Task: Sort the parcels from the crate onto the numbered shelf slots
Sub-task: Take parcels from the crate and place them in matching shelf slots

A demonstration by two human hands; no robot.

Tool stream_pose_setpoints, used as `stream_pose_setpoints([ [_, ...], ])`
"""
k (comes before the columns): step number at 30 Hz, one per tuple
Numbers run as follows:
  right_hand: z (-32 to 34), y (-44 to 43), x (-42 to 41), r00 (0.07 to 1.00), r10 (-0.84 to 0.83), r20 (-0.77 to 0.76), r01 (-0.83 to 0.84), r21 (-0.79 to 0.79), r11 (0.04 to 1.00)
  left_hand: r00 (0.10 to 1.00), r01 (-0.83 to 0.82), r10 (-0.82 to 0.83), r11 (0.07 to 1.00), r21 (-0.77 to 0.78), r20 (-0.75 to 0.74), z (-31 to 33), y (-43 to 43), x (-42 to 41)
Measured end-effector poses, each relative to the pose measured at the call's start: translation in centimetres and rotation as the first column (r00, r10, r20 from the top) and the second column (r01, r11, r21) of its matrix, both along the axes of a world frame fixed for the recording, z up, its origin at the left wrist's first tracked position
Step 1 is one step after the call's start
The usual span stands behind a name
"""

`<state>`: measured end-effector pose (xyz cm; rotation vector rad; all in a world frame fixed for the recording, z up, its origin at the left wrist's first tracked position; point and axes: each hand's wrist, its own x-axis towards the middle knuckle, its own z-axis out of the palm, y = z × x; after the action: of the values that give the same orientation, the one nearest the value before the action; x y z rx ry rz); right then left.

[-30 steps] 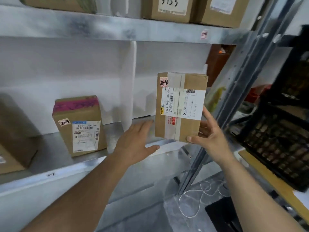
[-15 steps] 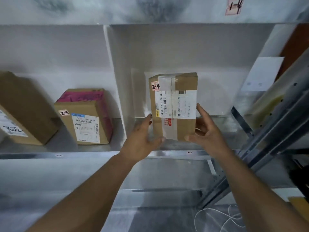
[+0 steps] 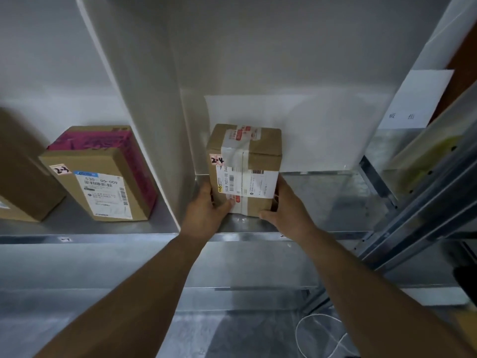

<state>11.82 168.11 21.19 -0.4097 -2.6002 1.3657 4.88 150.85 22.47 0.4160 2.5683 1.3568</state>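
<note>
On the shelf (image 3: 322, 202), the parcel (image 3: 247, 161) sits between gripping fingers (image 3: 225, 205).

Brought the 2-4 parcel (image 3: 244, 174) out of mid-air, deeper into the slot right of the white divider (image 3: 144, 112), and down onto the metal shelf (image 3: 322, 202). Closed the left hand (image 3: 206, 210), open and apart a second ago, around its lower left edge.

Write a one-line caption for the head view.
Left hand and right hand grip the 2-4 parcel upright on the shelf, right of the divider; the 2-3 parcel stands left of it.
</note>
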Motion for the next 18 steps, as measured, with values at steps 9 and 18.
stream_pose_setpoints([
  [9,-0.5,0.6,-0.5,1.000,0.016,0.003,-0.016,0.066,0.998,1.000,0.003,-0.002,0.999,-0.039,0.019,-0.9,-0.3,0.3],
  [18,1.2,-0.2,3.6,0.994,-0.046,0.104,0.018,0.254,0.967,0.984,0.153,-0.167,0.973,-0.175,-0.070,0.8,-3.0,3.3],
])
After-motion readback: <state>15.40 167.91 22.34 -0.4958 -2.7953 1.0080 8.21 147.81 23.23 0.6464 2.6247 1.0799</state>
